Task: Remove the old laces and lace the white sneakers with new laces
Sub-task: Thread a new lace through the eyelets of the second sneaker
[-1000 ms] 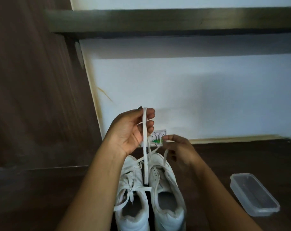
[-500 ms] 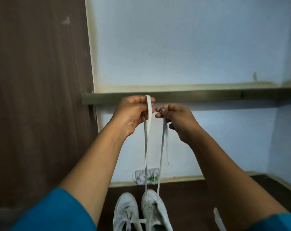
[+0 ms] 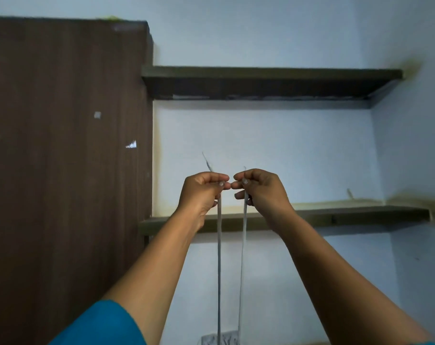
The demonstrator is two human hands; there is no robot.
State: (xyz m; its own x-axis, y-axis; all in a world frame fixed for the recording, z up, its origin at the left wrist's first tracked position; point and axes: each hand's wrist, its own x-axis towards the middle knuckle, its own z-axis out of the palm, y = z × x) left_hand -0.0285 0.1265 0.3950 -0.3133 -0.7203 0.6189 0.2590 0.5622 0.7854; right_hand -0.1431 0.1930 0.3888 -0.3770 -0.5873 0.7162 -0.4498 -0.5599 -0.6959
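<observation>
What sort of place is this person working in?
Most likely a plain room at home, perhaps a storage alcove: a tall dark wooden cupboard stands on the left, and an upper shelf and a lower shelf span a pale blue wall.

Both lace strands out past the bottom edge — upper tips mere blur, wall fixture half cropped.

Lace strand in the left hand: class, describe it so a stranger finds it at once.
From the dark brown cabinet, look right to two raised hands before the pale wall. The left hand pinches a white lace strand hanging straight down. Unlike the right hand's strand, its tip pokes up slanting left.
</observation>
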